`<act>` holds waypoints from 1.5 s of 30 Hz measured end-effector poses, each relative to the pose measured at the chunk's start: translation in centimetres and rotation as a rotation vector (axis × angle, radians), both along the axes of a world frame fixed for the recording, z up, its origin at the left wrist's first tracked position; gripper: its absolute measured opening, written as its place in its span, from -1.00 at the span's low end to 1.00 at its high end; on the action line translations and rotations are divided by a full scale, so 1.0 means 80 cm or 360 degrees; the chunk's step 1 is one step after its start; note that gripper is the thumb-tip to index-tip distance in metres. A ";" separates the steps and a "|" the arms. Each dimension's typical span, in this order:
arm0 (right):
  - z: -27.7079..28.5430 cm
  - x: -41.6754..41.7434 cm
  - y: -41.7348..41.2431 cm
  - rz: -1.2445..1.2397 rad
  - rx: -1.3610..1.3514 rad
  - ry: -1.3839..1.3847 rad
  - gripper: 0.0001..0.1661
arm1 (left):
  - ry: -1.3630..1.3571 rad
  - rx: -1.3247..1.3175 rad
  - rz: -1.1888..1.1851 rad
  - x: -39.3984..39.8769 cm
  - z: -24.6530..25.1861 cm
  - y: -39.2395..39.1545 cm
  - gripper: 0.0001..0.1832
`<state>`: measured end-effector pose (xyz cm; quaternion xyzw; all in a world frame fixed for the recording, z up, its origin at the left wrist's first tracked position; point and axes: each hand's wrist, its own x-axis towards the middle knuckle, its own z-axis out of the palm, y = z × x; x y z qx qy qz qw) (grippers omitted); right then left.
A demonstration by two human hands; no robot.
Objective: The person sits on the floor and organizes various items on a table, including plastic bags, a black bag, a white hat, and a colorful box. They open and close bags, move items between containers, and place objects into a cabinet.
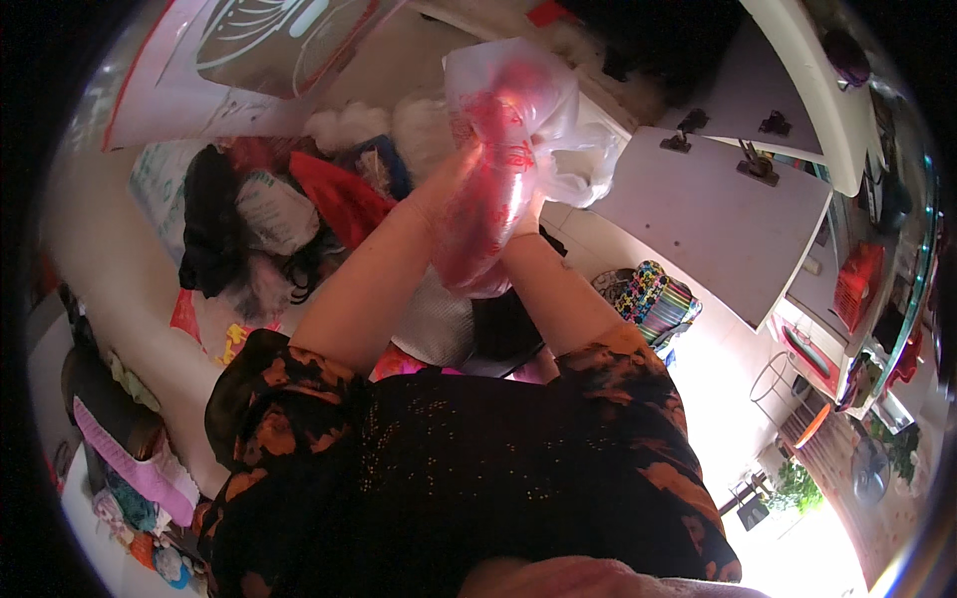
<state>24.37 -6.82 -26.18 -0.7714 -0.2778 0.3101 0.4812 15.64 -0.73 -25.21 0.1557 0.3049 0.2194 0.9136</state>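
Both hands are raised in front of me around a translucent plastic bag (pixel 490 224) with red printing and something red inside. My left hand (pixel 457 168) grips its left side, its fingers partly hidden by the plastic. My right hand (pixel 532 213) is at the bag's right side, mostly hidden behind it. The bag's loose top spreads upward above the hands. A clear, crumpled plastic part (pixel 587 168) hangs at the right; whether it belongs to the same bag cannot be told.
Left of my arms lie a red cloth (pixel 336 196), a black cloth (pixel 211 224) and a white printed bag (pixel 277 213). At the right stand a pale board (pixel 710 217) with black clips and a patterned bag (pixel 650 299). A red basket (pixel 858 288) is farther right.
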 end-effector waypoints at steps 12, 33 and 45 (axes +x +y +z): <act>0.009 0.088 -0.009 0.0326 0.0620 0.1318 -0.28 | -0.0791 -0.0217 -0.0038 0.044 0.050 0.064 -0.49; 0.017 0.131 -0.021 0.0064 0.0744 0.0996 -0.46 | 0.0612 0.0799 -0.0666 0.077 0.021 0.079 -0.46; -0.041 0.132 -0.036 -0.0278 0.0820 0.1896 -0.32 | 0.0507 0.1100 -0.0257 0.179 0.000 0.108 -0.63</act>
